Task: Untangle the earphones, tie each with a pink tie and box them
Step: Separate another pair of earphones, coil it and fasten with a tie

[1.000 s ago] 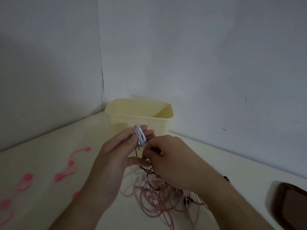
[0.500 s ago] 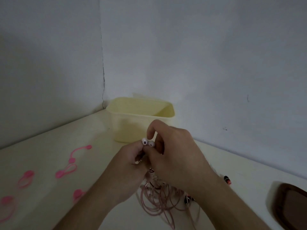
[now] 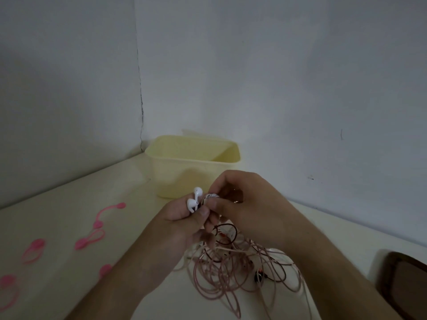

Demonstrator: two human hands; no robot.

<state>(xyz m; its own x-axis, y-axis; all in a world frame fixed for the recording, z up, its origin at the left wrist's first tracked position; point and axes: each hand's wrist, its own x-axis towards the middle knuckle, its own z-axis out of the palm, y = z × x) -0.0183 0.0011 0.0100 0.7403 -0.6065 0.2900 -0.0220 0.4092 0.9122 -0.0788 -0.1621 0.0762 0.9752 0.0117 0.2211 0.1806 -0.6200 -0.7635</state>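
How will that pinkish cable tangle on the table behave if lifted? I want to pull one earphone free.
The pink cable tangle is probably floppy: its thin loops sprawl flat on the table. It likely lifts as one clump, since dark cords thread through it. It looks light and should drag rather than roll.

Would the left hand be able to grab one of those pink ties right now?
Probably not yet: the left hand grips the white earphones. The pink ties lie unobstructed to its left.
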